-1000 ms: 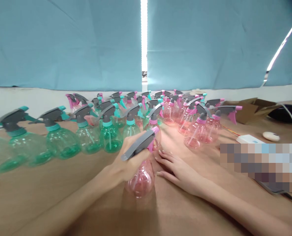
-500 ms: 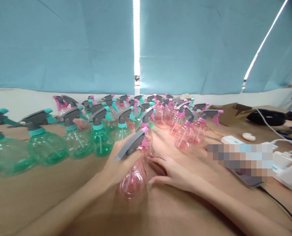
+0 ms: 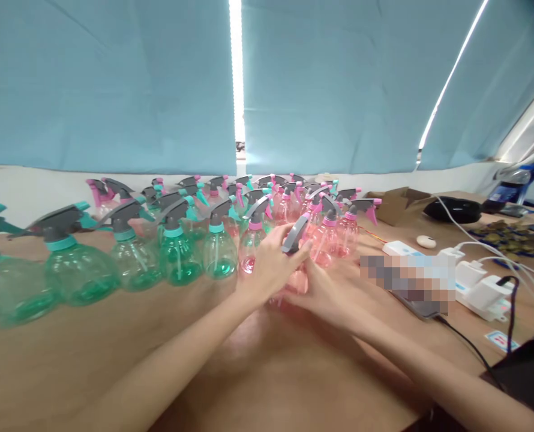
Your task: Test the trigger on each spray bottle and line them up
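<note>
Left hand (image 3: 270,267) is clamped round the neck of the pink spray bottle (image 3: 296,279), just under its grey trigger head (image 3: 295,234). Right hand (image 3: 327,291) is half-open, cupped against the bottle's belly. Both forearms reach forward, and the bottle stands upright between the hands.

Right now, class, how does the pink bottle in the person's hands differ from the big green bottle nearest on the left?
The pink bottle has a pink body; the green bottle is green with a teal collar. The pink bottle is gripped by the left hand, with the right hand against it, half hidden; the green bottle stands free on the table in full view. Both are see-through with grey spray heads.
</note>
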Demonstrator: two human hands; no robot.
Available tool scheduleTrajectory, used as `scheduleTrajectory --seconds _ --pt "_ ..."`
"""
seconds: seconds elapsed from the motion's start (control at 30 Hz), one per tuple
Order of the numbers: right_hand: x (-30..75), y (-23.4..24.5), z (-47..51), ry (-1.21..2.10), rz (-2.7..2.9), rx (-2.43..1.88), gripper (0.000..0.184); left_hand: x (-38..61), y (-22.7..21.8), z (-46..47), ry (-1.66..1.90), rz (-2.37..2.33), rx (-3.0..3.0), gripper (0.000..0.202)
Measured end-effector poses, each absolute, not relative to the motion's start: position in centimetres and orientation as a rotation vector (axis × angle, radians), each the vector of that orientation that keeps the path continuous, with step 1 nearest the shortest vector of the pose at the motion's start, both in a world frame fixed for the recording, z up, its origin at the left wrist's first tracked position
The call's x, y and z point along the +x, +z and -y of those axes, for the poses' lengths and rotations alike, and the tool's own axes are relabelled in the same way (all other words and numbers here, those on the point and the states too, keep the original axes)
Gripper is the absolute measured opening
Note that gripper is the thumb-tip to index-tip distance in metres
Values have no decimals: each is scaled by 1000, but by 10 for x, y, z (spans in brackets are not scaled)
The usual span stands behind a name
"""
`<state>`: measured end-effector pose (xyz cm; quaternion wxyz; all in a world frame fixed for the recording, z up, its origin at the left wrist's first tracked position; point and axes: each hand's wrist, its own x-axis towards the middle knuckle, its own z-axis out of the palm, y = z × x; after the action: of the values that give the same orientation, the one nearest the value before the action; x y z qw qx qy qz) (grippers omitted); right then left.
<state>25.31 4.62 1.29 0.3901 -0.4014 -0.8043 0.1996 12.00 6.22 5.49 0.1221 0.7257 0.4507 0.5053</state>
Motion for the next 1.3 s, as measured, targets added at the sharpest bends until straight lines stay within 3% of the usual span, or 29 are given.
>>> scheduleTrajectory --seconds 0.07,0.2,0.3,0.47,0.87,1.1,1.3 --pt "261 13 -60 544 2009 -1059 54 115 41 -56 1423 -1299 2151 36" --pt "273 15 -92 379 1928 -1228 70 86 10 -26 1261 -1331 2220 24" --pt "275 17 -110 295 1967 -1278 70 65 -3 -3 1068 -1380 2260 25" --pt "272 19 -115 121 2002 -1319 60 54 -4 8 992 -1405 2214 23" --pt "257 11 -120 42 1938 -1346 73 57 -5 6 870 -1380 2332 22" --pt "298 28 -97 -101 1717 -1367 41 57 -4 7 867 -1349 2351 22" --pt "329 27 -122 -175 1562 -1624 61 59 -1 8 878 -1369 2359 20"
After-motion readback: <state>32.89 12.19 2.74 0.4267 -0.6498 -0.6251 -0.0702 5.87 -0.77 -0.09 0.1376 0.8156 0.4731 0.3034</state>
